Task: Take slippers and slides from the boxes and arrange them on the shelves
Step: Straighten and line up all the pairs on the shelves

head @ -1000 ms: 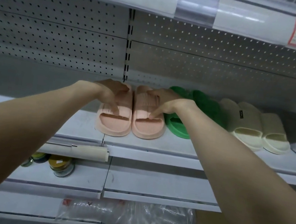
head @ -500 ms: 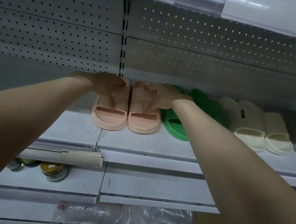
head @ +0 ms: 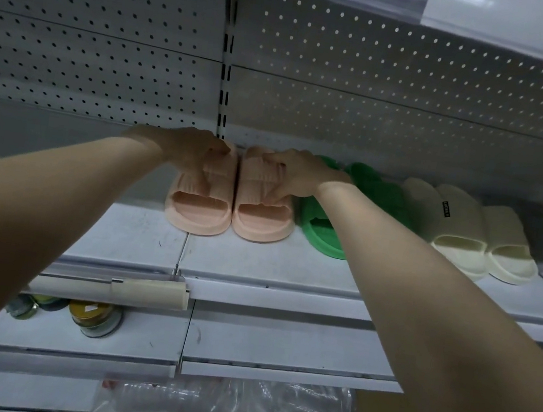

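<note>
Fingers [head: 215, 160] of left hand [head: 187, 151] curled over one strap, fingers [head: 278, 172] of right hand [head: 301, 177] pinching the other; pair of pale pink ribbed foam slides [head: 198, 211] gripped, one slide per hand.

Set soles-down, side by side and touching, heels toward the front, toes toward the grey perforated back panel [head: 383, 82], on the white metal shelf [head: 255, 262]; just beside the bright green foam slides [head: 323, 237] on the right, cream foam slides [head: 459, 237] further along. Judged light, soft and springy, not fragile; matt ribbing probably grippy rather than slick; strap likely to flex under a pinch and to let the sole swing on a lift. Best hold: over the strap arch, thumb at its edge; for squaring up, a push on the thick sole rim instead.
</note>
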